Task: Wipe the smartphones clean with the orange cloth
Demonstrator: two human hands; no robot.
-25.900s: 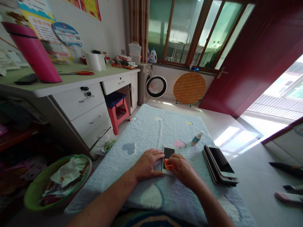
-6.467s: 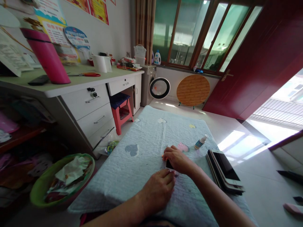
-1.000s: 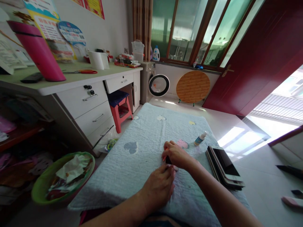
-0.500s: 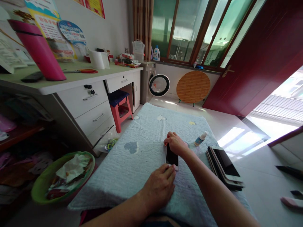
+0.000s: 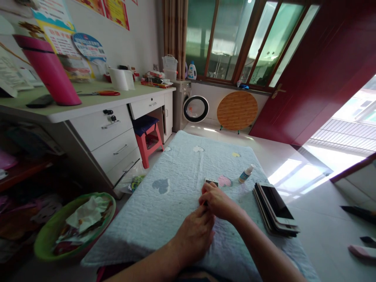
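Note:
A white-framed smartphone (image 5: 212, 180) with a dark screen lies on the pale blue quilted cloth (image 5: 179, 196). Only its far end shows; the rest is under my hands. My left hand (image 5: 195, 231) is closed at the phone's near end, its fingertips partly covered by the other hand. Over the phone's middle, my right hand (image 5: 219, 200) is bent with fingers bunched together and pointing down. Whatever those fingers may pinch is hidden. To the right stand a small spray bottle (image 5: 246, 173) and a stack of phones and tablets (image 5: 276, 209).
A green basket (image 5: 44, 243) of scraps stands on the floor at left. Behind it are a white desk (image 5: 111, 127) with a pink flask (image 5: 55, 74), and a red stool (image 5: 149, 145). Farther back are a washing machine (image 5: 181, 105) with its door open and a round wooden tabletop (image 5: 237, 111).
My right hand has moved from the phone's far end down toward my left hand, uncovering the far end and a pink heart on the cloth. My left hand stays near the same place.

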